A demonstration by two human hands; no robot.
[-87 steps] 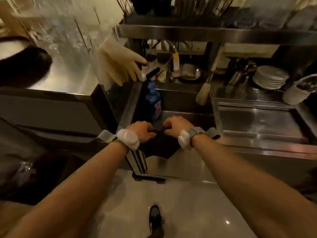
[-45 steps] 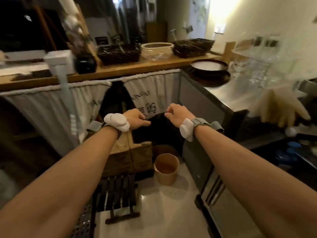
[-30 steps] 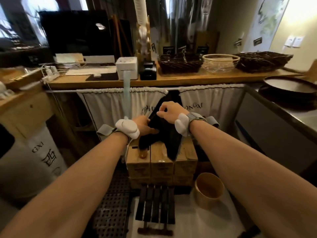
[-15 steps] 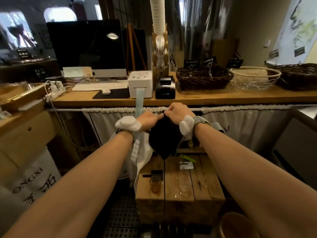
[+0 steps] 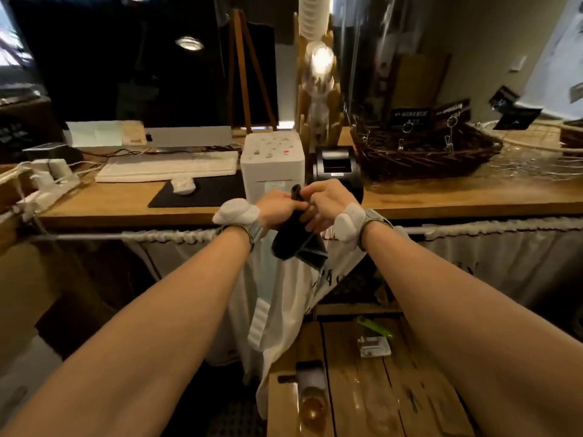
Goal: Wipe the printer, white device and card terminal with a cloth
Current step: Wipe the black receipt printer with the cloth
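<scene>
A dark cloth point(image 5: 295, 239) hangs bunched between my left hand point(image 5: 279, 207) and my right hand point(image 5: 326, 201), and both grip its top. The hands are at the front edge of a wooden counter point(image 5: 441, 197). Just behind them stands a white box-shaped device point(image 5: 273, 157) with small dots on its lid. To its right sits a small black receipt printer point(image 5: 336, 164), partly hidden by my right hand. I cannot make out a card terminal.
On the counter's left are a white keyboard point(image 5: 167, 167), a mouse point(image 5: 183, 185) on a black mat, a dark monitor point(image 5: 120, 64) and a power strip point(image 5: 47, 181). A wicker basket point(image 5: 422, 151) sits at the right. White curtains point(image 5: 504, 260) hang below; wooden crates point(image 5: 362, 383) stand on the floor.
I have turned away from the sink and stepped up to the wooden counter. Both hands, still holding the cloth, have risen to just in front of the white device and printer.
</scene>
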